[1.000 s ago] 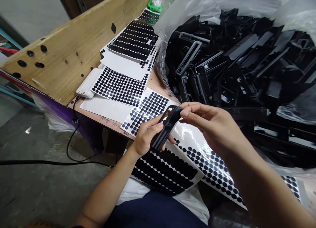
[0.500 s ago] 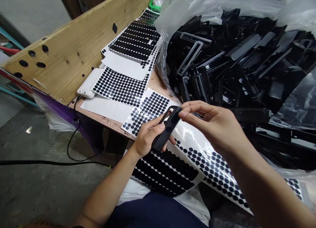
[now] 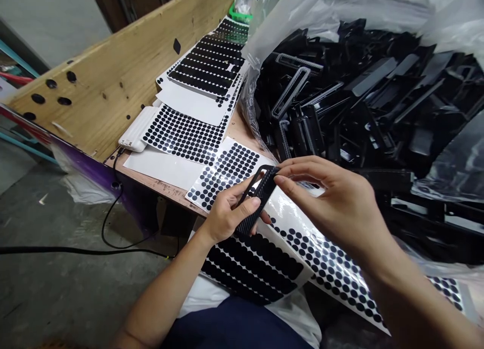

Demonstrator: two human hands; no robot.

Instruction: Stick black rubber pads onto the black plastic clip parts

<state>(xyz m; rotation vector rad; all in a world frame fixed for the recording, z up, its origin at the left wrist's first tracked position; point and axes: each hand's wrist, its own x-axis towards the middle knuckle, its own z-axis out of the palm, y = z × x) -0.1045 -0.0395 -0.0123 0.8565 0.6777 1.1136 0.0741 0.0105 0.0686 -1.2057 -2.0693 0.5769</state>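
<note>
A black plastic part (image 3: pixel 262 191) with a long slot and a carbon-fibre-like weave is held tilted above the sticker sheets. My left hand (image 3: pixel 224 214) grips its lower end, thumb on the woven face and fingers behind. At the upper end, the thumb and fingers of my right hand (image 3: pixel 333 195) are pinched together against the edge; whether anything small is between them is hidden. Beneath lies a white sheet of round black stickers (image 3: pixel 230 168). Another sheet with dense rows of black dots (image 3: pixel 253 268) rests over my lap.
At the right, a large clear plastic bag (image 3: pixel 260 51) holds many black plastic parts (image 3: pixel 370 81). More sticker sheets (image 3: pixel 181 132) overlap along the table beside a white power bank (image 3: pixel 139 129) with a cable. A wooden board (image 3: pixel 124 61) edges the table's left side.
The black part has turned slightly in my left hand, whose thumb sits a little further along it. My right fingertips stay at its upper end.
</note>
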